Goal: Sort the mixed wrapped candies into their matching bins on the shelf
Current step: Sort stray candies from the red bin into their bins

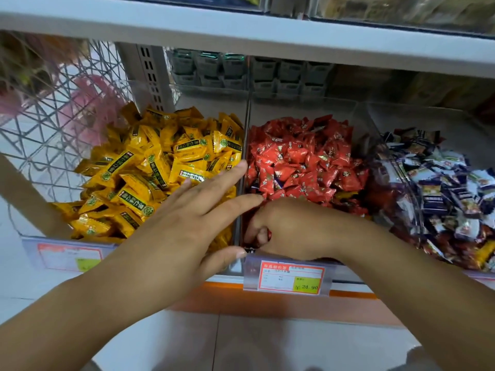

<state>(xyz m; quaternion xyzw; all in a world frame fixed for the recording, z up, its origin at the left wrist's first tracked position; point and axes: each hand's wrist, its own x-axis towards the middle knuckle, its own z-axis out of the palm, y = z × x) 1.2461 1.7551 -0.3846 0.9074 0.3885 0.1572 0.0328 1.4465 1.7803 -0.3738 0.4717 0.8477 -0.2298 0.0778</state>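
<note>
My right hand [289, 228] is curled round something red-wrapped at the front of the middle bin [302, 108], and a slick wrapper could slip out as I lift, dropping among the red candies [297, 156]. My left hand [187, 223] is spread flat, holding nothing, over the yellow candies [160, 167] in the left bin [209, 103]. The right bin [428, 116] holds purple-and-white candies [442, 188] with red and yellow strays.
</note>
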